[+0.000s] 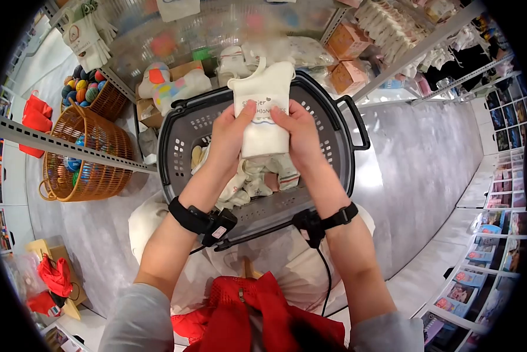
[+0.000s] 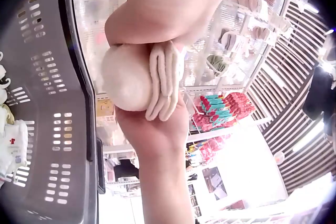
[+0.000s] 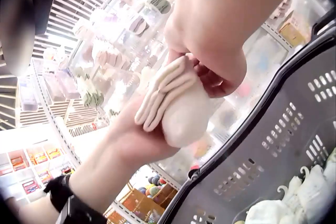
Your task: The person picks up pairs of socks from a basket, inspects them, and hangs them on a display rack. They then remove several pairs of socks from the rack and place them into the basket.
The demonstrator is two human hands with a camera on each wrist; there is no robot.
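Observation:
Both hands hold a folded pair of white socks (image 1: 266, 88) over a grey basket (image 1: 255, 218). Dark lettering and a small heart show on the socks' front, and a white hook rises from the top. My left hand (image 1: 227, 136) grips the left edge, thumb on the front. On the opposite edge, my right hand (image 1: 304, 134) does the same. From the left wrist view, the folded layers (image 2: 164, 79) and a rounded, fuzzy end appear between the hands. More white socks (image 1: 255, 179) lie inside the basket, partly hidden under the held pair.
Shelving with bagged goods and a colourful plush toy (image 1: 172, 87) stands beyond the basket. At left are a wicker basket (image 1: 93, 167) and a metal shelf post (image 1: 70, 144). The basket's black handle (image 1: 357, 126) juts right over grey floor (image 1: 416, 182). Display racks (image 1: 480, 258) line the right.

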